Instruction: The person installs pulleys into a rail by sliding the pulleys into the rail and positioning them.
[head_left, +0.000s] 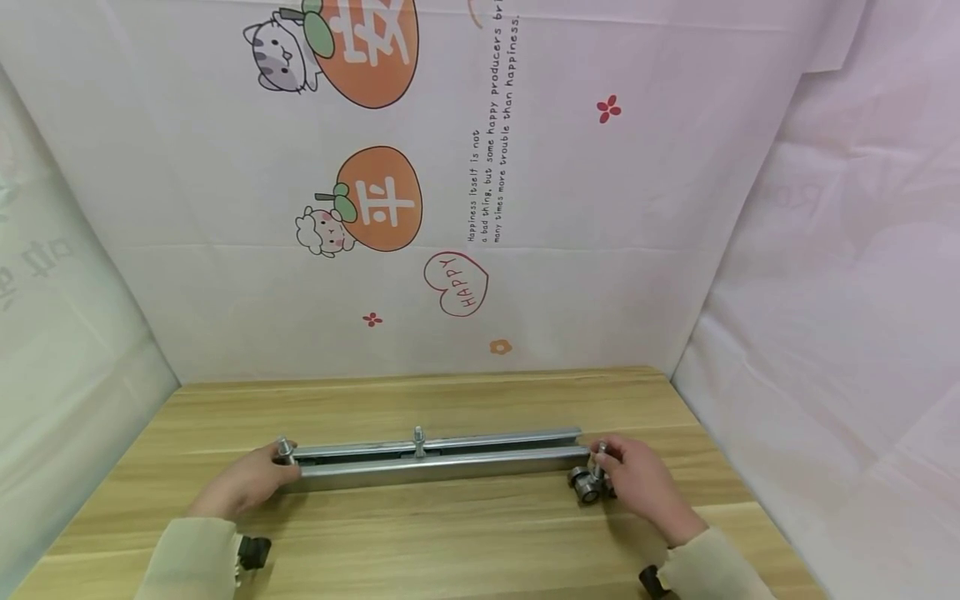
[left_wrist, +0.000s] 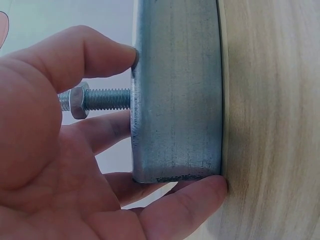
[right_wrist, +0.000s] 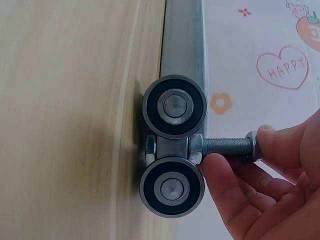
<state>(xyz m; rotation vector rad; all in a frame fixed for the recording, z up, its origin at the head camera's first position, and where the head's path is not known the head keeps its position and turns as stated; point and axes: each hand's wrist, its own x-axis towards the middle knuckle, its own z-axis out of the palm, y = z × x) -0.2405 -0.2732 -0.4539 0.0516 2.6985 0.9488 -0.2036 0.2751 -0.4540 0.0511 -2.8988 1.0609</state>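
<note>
A long metal track rail (head_left: 450,472) lies across the wooden table with its slot facing up. My left hand (head_left: 251,483) grips its left end; in the left wrist view the thumb presses the top edge and fingers reach round the end. Beside that thumb a threaded bolt (left_wrist: 107,99) with a nut rises from the rail. Another bolt (head_left: 419,440) stands up near the rail's middle. At the right end, my right hand (head_left: 641,479) pinches the bolt (right_wrist: 227,147) of a roller trolley (head_left: 585,485). Its black-rimmed wheels (right_wrist: 175,106) sit right by the rail's end.
Under everything is a light wooden table (head_left: 420,542). A white printed cloth (head_left: 562,250) hangs behind its far edge, with more white cloth (head_left: 840,333) at both sides. Black devices (head_left: 255,552) show at the sleeve cuffs.
</note>
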